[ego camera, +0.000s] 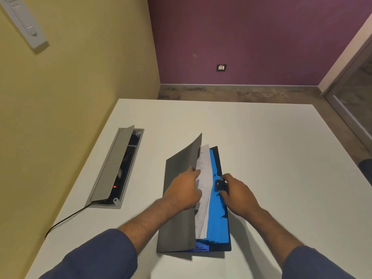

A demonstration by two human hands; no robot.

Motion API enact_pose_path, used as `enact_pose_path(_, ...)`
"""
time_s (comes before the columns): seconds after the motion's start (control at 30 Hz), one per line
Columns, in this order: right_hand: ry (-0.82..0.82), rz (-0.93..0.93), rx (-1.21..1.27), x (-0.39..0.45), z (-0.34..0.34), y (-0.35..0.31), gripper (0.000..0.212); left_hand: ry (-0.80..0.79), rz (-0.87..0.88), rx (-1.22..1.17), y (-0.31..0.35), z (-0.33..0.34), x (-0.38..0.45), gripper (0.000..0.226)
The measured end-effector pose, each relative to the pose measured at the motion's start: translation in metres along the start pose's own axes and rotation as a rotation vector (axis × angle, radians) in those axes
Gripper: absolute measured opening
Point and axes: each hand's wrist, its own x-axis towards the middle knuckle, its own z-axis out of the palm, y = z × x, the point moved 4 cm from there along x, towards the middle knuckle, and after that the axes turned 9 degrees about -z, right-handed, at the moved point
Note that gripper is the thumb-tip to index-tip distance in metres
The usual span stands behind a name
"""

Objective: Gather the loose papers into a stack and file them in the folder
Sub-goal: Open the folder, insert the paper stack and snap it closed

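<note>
My left hand [184,190] pinches the limp, floppy papers [203,190] inside the folder [177,224] while my right hand [238,195] grips its black clip [220,185].

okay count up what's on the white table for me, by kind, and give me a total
Folder: 1, blue inside, grey cover half open
Stack of papers: 1, inside it; sheets too close to count
Black clip: 1
Open cable box: 1, set in the table
Hands: 2, left hand, right hand
Total: 6
</note>
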Motion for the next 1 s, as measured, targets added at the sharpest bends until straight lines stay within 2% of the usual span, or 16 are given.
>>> enact_pose_path(0.13, 0.112, 0.076, 0.309, -0.004, 0.011, 0.011, 0.012, 0.0, -0.027, 0.078, 0.005, 0.022, 0.005, 0.064)
enact_pose_path(0.23, 0.133, 0.148, 0.396, -0.007, 0.02, 0.022, 0.015, -0.038, -0.074, 0.12, 0.007, 0.046, 0.009, 0.077)
enact_pose_path(0.43, 0.156, 0.244, 0.526, -0.014, 0.033, 0.042, 0.023, -0.146, -0.084, 0.18, -0.007, 0.094, 0.019, 0.067)
enact_pose_path(0.57, 0.135, 0.285, 0.49, -0.019, 0.045, 0.057, 0.024, -0.205, -0.078, 0.287, -0.036, 0.112, 0.025, 0.062)
enact_pose_path(0.7, 0.126, 0.266, 0.429, -0.023, 0.051, 0.064, 0.025, -0.148, -0.015, 0.518, -0.061, 0.116, 0.029, 0.071)
enact_pose_path(0.9, 0.09, 0.198, 0.336, -0.021, 0.063, 0.06, 0.027, -0.155, -0.038, 0.528, -0.09, 0.128, 0.025, 0.088)
enact_pose_path(1.0, -0.016, 0.178, 0.319, -0.022, 0.075, 0.056, 0.043, -0.163, -0.042, 0.526, -0.094, 0.132, 0.025, 0.088)
